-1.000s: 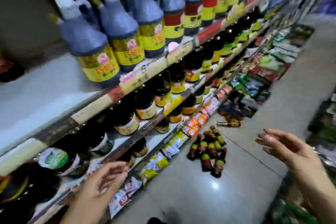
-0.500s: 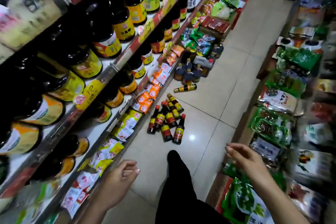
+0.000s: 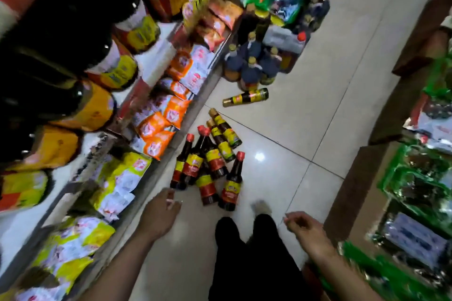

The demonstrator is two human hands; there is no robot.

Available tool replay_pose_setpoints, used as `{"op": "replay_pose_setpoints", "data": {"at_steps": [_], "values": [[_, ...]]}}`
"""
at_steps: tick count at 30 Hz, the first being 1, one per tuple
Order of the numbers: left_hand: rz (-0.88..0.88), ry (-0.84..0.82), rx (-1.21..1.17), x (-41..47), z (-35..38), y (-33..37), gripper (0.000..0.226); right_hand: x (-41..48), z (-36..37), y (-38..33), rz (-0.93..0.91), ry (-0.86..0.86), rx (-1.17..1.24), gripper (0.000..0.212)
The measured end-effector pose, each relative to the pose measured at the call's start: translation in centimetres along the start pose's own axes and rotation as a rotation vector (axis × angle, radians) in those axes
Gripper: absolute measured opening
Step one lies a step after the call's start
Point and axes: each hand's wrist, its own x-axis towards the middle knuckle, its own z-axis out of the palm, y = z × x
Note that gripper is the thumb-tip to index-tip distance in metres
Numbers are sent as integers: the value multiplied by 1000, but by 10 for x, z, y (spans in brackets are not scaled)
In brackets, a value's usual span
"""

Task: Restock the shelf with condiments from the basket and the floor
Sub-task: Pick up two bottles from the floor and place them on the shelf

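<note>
Several dark sauce bottles with red caps lie in a heap on the tiled floor beside the shelf base. Two gold-capped bottles lie just behind them, and a single gold-capped bottle lies farther off. My left hand hangs low, just short of the heap, fingers loosely apart and holding nothing. My right hand is out to the right, also with nothing in it. The shelf on the left holds big dark bottles with yellow labels. No basket is in view.
Standing blue-grey jugs and a white canister cluster on the floor farther along. Orange and yellow seasoning packets fill the bottom shelf. Cardboard boxes of green packets line the right side. My legs stand between.
The view has swung down from the upper shelves to the floor. Both hands have dropped lower, and the bottle heap is now close in front of my left hand.
</note>
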Motion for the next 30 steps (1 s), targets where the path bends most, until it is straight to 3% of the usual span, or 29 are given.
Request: {"op": "replay_pose_setpoints", "data": {"at_steps": [3, 6, 10, 15, 21, 30], "values": [[8, 60, 64, 82, 53, -15, 38, 92, 35, 22, -2, -61, -85, 2], [7, 122, 138, 154, 94, -34, 34, 170, 80, 39, 22, -116, -119, 20], [-37, 120, 274, 244, 132, -60, 75, 254, 148, 45, 18, -168, -162, 60], [-39, 89, 293, 303, 141, -62, 90, 314, 206, 63, 33, -149, -134, 66], [-68, 32, 253, 322, 130, -69, 81, 320, 217, 69, 63, -60, -119, 61], [-102, 67, -91, 244, 124, -52, 73, 260, 178, 28, -52, -145, 12, 57]]}}
